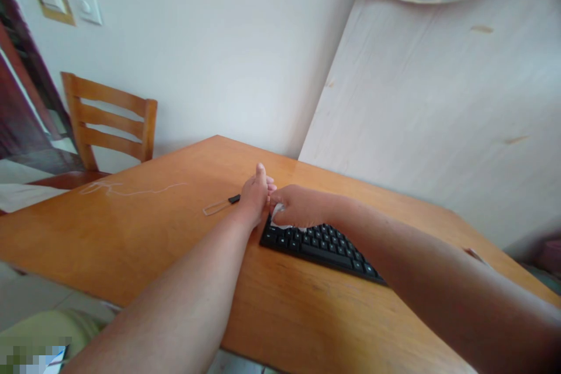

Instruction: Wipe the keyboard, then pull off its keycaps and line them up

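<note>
A black keyboard [324, 245] lies at an angle on the wooden table, its far part covered by my right hand and forearm. My right hand [298, 205] is closed on a crumpled white tissue [280, 222] over the keyboard's left end. Just beyond that end is my left hand [256, 194], side-on with its thumb raised and its fingers apart from the thumb, partly hidden. Whether it touches the keyboard I cannot tell. To its left lies a small tool with a black handle [235, 199] and a thin wire loop [210, 211].
Thin white string [131, 192] lies on the left of the table [188, 169]. A wooden chair [111, 120] stands at the far left end. Behind the table are a white wall [245, 52] and a pale panel [421, 105]. A thin object lies beyond my right forearm.
</note>
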`<state>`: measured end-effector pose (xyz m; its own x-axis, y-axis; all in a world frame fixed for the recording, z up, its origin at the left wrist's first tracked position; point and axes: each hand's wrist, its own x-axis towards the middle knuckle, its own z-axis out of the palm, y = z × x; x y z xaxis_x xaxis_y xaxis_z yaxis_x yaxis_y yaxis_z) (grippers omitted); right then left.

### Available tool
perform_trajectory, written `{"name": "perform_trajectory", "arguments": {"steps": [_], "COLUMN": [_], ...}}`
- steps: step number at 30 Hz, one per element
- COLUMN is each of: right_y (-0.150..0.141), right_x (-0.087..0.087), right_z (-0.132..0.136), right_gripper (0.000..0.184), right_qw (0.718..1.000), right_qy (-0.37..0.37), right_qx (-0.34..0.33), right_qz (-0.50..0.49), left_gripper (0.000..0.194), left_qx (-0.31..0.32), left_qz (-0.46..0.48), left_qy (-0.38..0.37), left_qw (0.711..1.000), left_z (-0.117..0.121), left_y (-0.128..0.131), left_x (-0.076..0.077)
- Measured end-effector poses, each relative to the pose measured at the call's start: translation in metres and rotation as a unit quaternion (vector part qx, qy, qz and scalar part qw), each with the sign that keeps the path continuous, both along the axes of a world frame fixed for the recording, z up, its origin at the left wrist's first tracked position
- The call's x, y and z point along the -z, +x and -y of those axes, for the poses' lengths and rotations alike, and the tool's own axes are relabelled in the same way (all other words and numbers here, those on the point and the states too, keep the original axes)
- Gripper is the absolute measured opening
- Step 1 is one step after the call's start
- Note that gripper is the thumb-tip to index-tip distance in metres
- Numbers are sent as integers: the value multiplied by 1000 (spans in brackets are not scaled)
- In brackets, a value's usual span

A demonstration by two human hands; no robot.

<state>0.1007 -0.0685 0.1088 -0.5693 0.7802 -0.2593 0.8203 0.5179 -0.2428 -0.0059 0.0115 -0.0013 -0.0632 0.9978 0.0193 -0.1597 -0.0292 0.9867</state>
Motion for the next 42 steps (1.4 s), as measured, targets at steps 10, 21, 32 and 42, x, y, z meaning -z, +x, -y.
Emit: {"name": "perform_trajectory", "arguments": {"steps": [10, 21, 32, 42], "right_y": [-13, -17, -15, 13], "right_x": [-1, -3, -1, 3], "right_z": [-11, -18, -13, -7], "right_gripper": [28, 19, 21, 26], "right_qw": [998, 994, 988, 995], "right_qy": [-17, -29, 8, -33], "right_qx": [41, -47, -74, -1], "right_qz": [47, 91, 132, 98], "left_gripper": [72, 71, 67, 69], "left_qx": [-17, -17, -14, -21], "left_qz": [-10, 41, 44, 29], "left_qy": [1, -34, -17, -14], "left_qw": [1000, 998, 999, 999], "left_z": [-6, 1, 0, -4], "left_y": [1, -2, -1, 0], "left_x": [4, -8, -8, -4]}}
